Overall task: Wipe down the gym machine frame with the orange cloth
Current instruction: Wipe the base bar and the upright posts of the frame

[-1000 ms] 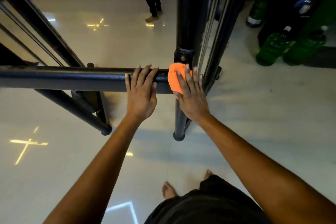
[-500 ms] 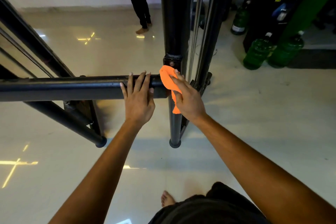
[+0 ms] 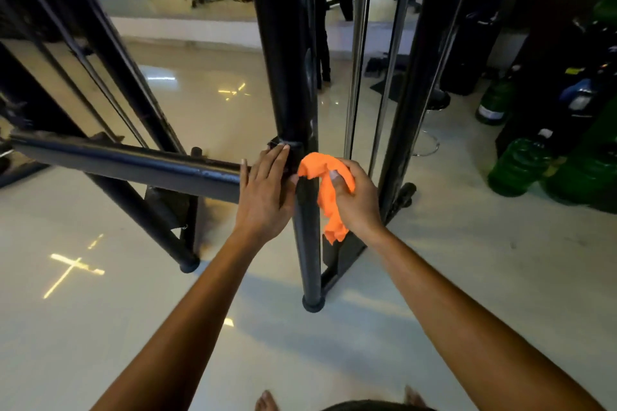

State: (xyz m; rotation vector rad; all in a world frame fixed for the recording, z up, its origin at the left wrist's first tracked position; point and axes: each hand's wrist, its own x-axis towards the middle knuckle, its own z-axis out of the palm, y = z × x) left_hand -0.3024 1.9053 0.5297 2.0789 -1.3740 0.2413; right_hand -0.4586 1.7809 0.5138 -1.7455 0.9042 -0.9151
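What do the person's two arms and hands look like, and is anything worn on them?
Both forearms are bare: no sleeves reach into view. The left hand and the right hand carry no gloves, rings, watch or bands. The fingernails are short and pale.

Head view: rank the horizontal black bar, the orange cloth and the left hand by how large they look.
1. Horizontal black bar, clearly the largest.
2. Left hand and orange cloth look about alike; the right hand hides part of the cloth, so I will not rank them.

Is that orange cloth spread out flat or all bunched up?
Bunched up. The orange cloth is crumpled in the right hand, one end dangling beside the black upright post.
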